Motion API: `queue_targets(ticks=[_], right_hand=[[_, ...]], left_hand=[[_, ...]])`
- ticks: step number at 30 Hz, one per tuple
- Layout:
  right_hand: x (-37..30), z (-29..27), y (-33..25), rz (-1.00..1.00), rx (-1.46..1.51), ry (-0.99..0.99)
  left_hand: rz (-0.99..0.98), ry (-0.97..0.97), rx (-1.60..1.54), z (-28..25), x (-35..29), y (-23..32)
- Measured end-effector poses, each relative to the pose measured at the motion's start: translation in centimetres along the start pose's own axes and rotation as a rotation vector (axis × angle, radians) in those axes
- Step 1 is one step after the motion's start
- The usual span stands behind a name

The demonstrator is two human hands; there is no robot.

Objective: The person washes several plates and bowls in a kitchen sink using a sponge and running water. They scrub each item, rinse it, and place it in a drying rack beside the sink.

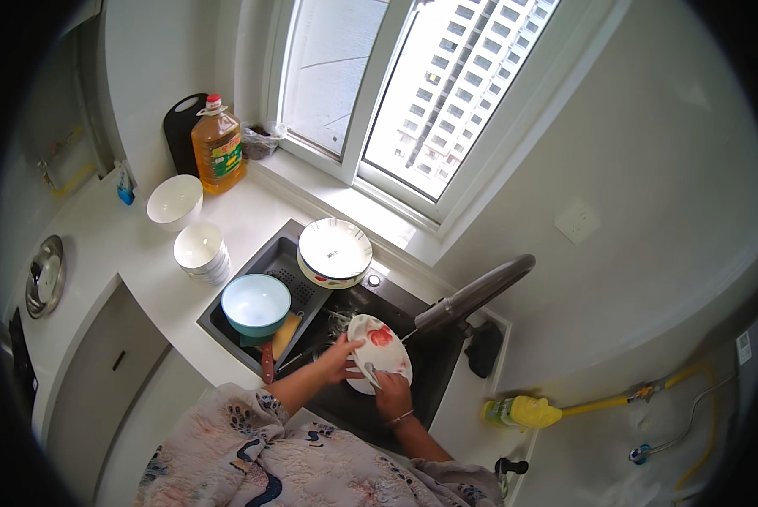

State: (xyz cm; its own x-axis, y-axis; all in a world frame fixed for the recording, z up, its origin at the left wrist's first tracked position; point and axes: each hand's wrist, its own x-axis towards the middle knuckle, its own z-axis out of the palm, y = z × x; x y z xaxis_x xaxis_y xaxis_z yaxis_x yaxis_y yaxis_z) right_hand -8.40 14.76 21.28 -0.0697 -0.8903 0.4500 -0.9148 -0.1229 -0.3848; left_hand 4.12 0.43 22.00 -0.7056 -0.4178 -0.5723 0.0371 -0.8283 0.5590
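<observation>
A white plate point(385, 340) with red flower patterns is tilted over the dark sink point(434, 378). My left hand point(337, 361) grips its left edge. Against the plate's lower part, my right hand point(393, 396) has its fingers bent onto the rim; whether something small is also between them I cannot make out. Beneath the plate shows another pale round edge, partly hidden by my hands. The grey faucet point(472, 297) reaches over from the right, its spout end close to the plate. Some water glints in the sink left of the plate.
In the grey drain tray point(213, 319) stand a light-blue bowl point(256, 302) and a big white bowl point(335, 249), near a brown-handled utensil point(267, 363). Stacked white bowls point(200, 247), another white bowl point(175, 202) and an oil bottle point(218, 152) stand left. A yellow-capped bottle point(523, 412) is right.
</observation>
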Motion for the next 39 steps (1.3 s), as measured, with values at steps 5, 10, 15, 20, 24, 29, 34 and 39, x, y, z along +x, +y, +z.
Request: queue_targets(ticks=[5, 10, 15, 20, 24, 29, 34, 39], right_hand=[[0.4, 2.0, -3.0, 0.159, 0.124, 0.028], [-1.4, -1.2, -0.2, -0.048, 0.08, -0.08], [0.6, 0.5, -2.2, 0.112, 0.016, 0.053], [0.6, 1.3, -4.1, 0.217, 0.301, -0.104], [-1.8, 0.3, 1.4, 0.112, 0.16, -0.341], [1.4, 0.5, 3.5, 0.223, -0.121, -0.023], [4.5, -1.1, 5.9, 0.494, 0.197, 0.021], [6.7, -1.1, 7.0, 0.41, 0.327, -0.007]], left_hand=[[0.111, 0.149, 0.082, 0.4, 0.4, -2.8], [-0.095, -0.042, -0.021, -3.6, 1.0, -0.2], [0.003, 0.003, -0.051, 0.3, -0.9, -0.6], [0.14, 0.087, 0.002, -1.8, 1.4, -3.8], [0.15, -0.011, 0.054, -2.3, -0.9, -1.1], [0.002, -0.123, 0.088, -2.6, -1.7, -0.2], [-0.047, -0.226, 0.097, -2.0, -1.3, 0.3], [-0.083, -0.261, 0.227, -1.6, -0.7, 1.3]])
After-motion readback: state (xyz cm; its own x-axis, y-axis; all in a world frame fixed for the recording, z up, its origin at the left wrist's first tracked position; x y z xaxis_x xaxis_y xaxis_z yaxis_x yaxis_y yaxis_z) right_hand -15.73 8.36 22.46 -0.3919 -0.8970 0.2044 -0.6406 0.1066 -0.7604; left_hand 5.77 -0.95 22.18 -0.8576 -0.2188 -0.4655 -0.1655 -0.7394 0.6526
